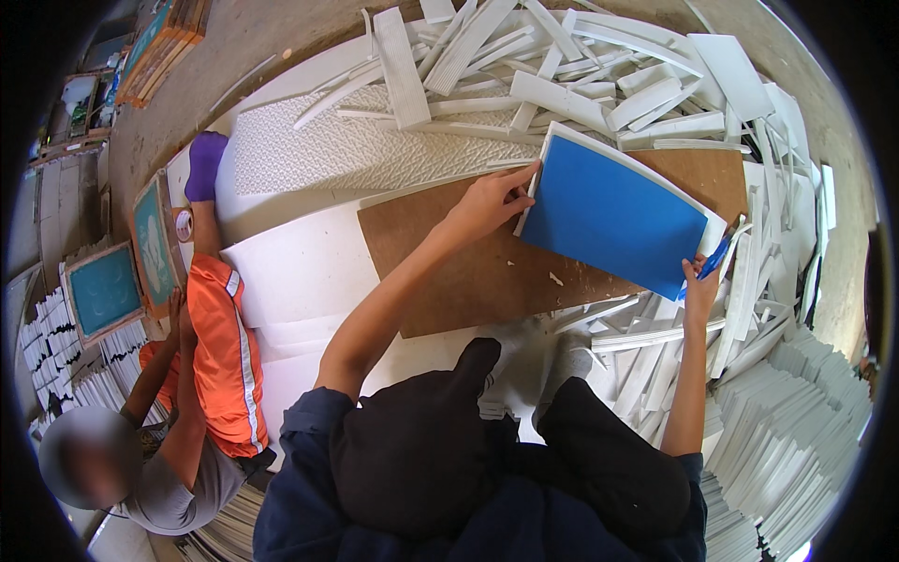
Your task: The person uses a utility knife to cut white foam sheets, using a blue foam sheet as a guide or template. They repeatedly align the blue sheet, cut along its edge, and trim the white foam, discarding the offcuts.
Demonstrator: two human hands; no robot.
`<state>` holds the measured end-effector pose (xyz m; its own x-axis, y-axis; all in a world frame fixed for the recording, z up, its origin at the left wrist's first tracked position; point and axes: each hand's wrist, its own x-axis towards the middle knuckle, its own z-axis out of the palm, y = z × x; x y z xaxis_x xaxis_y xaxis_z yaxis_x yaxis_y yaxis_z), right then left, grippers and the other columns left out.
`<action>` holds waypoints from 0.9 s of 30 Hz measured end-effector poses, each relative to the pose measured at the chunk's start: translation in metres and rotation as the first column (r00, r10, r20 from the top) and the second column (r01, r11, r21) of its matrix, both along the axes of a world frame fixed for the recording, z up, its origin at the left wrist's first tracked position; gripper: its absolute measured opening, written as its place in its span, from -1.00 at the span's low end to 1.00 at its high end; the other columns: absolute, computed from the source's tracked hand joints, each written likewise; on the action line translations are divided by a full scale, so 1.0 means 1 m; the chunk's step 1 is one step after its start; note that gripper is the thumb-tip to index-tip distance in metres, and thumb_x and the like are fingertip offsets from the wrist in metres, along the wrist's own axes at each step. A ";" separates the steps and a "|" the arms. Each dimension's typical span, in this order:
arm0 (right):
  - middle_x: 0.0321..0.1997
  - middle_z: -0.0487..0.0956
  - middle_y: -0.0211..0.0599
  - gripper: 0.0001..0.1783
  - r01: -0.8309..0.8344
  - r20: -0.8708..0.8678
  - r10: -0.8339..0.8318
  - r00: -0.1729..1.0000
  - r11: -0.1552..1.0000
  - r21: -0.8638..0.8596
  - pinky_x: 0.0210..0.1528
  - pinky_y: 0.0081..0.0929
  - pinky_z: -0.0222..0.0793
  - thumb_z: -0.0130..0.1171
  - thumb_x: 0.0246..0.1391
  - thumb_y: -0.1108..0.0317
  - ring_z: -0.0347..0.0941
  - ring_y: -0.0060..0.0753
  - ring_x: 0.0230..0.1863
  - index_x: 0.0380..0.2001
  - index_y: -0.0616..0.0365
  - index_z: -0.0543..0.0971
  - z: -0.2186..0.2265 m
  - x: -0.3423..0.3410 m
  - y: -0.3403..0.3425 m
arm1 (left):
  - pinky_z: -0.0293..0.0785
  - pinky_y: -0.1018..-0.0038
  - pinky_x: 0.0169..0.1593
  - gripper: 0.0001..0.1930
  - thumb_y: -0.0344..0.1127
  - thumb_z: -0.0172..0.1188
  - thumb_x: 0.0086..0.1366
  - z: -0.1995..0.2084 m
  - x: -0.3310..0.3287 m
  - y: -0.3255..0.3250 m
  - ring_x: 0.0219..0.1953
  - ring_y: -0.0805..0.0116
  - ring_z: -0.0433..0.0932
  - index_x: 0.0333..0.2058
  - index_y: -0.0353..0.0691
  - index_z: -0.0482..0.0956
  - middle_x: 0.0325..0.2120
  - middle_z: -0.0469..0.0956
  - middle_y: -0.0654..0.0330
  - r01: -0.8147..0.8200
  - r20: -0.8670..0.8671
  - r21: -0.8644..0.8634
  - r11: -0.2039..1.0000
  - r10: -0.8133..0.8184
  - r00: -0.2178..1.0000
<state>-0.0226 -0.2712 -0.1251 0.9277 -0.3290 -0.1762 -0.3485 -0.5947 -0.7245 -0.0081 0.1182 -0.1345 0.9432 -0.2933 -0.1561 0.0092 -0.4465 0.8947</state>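
A blue rectangular sheet (pixel 609 211) lies over a white foam board (pixel 719 225), whose pale edge shows along its far and right sides. My left hand (pixel 496 199) pinches the left edge of the stack between thumb and fingers. At the near right corner, my right hand (pixel 699 288) is closed round a slim blue tool (pixel 715 257) that looks like a cutter knife, its fingers touching the sheet's corner. Beneath is a brown board (pixel 431 253) with a few white scraps on it.
White foam offcuts (pixel 562 94) are heaped beyond and right of the board. Stacked white sheets (pixel 796 403) stand at the near right. On the left sits another person in orange trousers (pixel 220 337), beside a teal framed panel (pixel 105 290) and a tape roll (pixel 184 225).
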 end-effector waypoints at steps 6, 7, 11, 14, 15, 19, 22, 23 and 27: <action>-0.29 0.43 -0.30 -0.22 -0.003 0.001 0.003 1.000 1.000 -0.023 -0.19 -0.55 0.29 0.17 -0.12 0.54 0.32 -0.53 -0.35 0.18 0.22 0.07 -0.003 0.000 -0.001 | 0.41 0.46 -0.29 -0.36 -0.36 0.20 0.06 0.002 -0.002 -0.001 -0.47 0.36 0.46 0.15 0.01 0.21 -0.49 0.48 0.18 -0.036 -0.029 -0.007 0.999 0.036 0.999; -0.29 0.43 -0.30 -0.26 0.004 0.003 -0.004 1.000 1.000 -0.016 -0.19 -0.55 0.29 0.17 -0.12 0.54 0.33 -0.53 -0.35 0.16 0.24 0.11 -0.001 0.000 0.002 | 0.41 0.44 -0.30 -0.34 -0.34 0.22 0.04 0.004 -0.001 -0.001 -0.46 0.34 0.47 0.15 0.02 0.21 -0.49 0.48 0.17 -0.051 -0.066 -0.022 0.998 0.050 0.997; -0.31 0.44 -0.31 -0.47 0.012 0.000 -0.012 1.000 1.000 -0.006 -0.21 -0.55 0.28 0.17 -0.10 0.51 0.33 -0.54 -0.35 -0.01 0.32 0.28 0.003 -0.001 0.004 | 0.43 0.47 -0.28 -0.31 -0.33 0.25 0.02 0.007 0.000 0.000 -0.46 0.37 0.48 0.16 0.04 0.19 -0.49 0.50 0.20 -0.017 -0.090 -0.019 1.000 0.015 0.996; -0.34 0.45 -0.31 -0.57 0.001 -0.020 -0.002 1.000 1.000 -0.027 -0.22 -0.56 0.28 0.17 -0.09 0.50 0.34 -0.53 -0.35 -0.11 0.35 0.34 0.007 0.000 0.007 | 0.43 0.49 -0.28 -0.28 -0.35 0.26 0.01 0.007 0.002 0.001 -0.47 0.40 0.48 0.17 0.06 0.17 -0.49 0.50 0.21 0.002 -0.094 -0.032 0.999 -0.005 0.996; -0.35 0.45 -0.32 -0.59 0.002 -0.007 -0.002 1.000 1.000 -0.021 -0.22 -0.56 0.28 0.17 -0.09 0.50 0.34 -0.53 -0.36 -0.13 0.35 0.35 0.008 0.000 0.009 | 0.42 0.49 -0.28 -0.27 -0.37 0.26 0.01 0.007 0.002 0.001 -0.47 0.42 0.47 0.18 0.06 0.16 -0.49 0.50 0.22 0.003 -0.089 -0.034 0.999 -0.006 0.996; -0.37 0.44 -0.33 -0.62 0.008 -0.012 -0.008 1.000 1.000 -0.029 -0.23 -0.55 0.28 0.18 -0.10 0.49 0.34 -0.52 -0.37 -0.17 0.36 0.37 0.014 0.002 0.017 | 0.41 0.50 -0.28 -0.26 -0.38 0.26 0.01 0.003 0.000 0.002 -0.46 0.43 0.47 0.18 0.09 0.14 -0.49 0.50 0.22 0.008 -0.069 0.006 1.000 -0.007 0.998; -0.37 0.44 -0.33 -0.62 0.005 -0.006 -0.005 1.000 1.000 -0.010 -0.22 -0.55 0.28 0.18 -0.09 0.49 0.35 -0.52 -0.37 -0.17 0.36 0.37 0.005 0.000 0.005 | 0.41 0.49 -0.28 -0.25 -0.35 0.27 0.00 0.006 0.001 -0.001 -0.45 0.41 0.48 0.18 0.12 0.14 -0.49 0.52 0.22 0.012 -0.054 0.045 0.999 -0.010 0.998; -0.37 0.44 -0.33 -0.62 0.008 -0.010 -0.008 1.000 1.000 -0.019 -0.22 -0.55 0.28 0.18 -0.09 0.48 0.35 -0.52 -0.36 -0.16 0.36 0.37 0.006 0.001 0.006 | 0.42 0.49 -0.28 -0.26 -0.35 0.26 0.01 0.007 0.000 -0.001 -0.45 0.40 0.48 0.18 0.13 0.14 -0.48 0.51 0.22 0.013 -0.062 0.048 0.999 -0.010 0.998; -0.38 0.44 -0.33 -0.61 0.002 -0.013 -0.002 1.000 1.000 -0.022 -0.22 -0.56 0.28 0.19 -0.10 0.46 0.36 -0.52 -0.36 -0.17 0.34 0.38 0.005 0.002 0.009 | 0.44 0.46 -0.26 -0.27 -0.32 0.25 0.01 0.007 -0.001 0.001 -0.44 0.38 0.50 0.18 0.14 0.15 -0.45 0.48 0.21 0.008 -0.077 0.052 0.999 -0.004 0.997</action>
<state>-0.0209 -0.2617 -0.1196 0.9249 -0.3345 -0.1808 -0.3587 -0.6095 -0.7070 -0.0093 0.1191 -0.1280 0.9259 -0.2889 -0.2435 0.0742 -0.4930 0.8669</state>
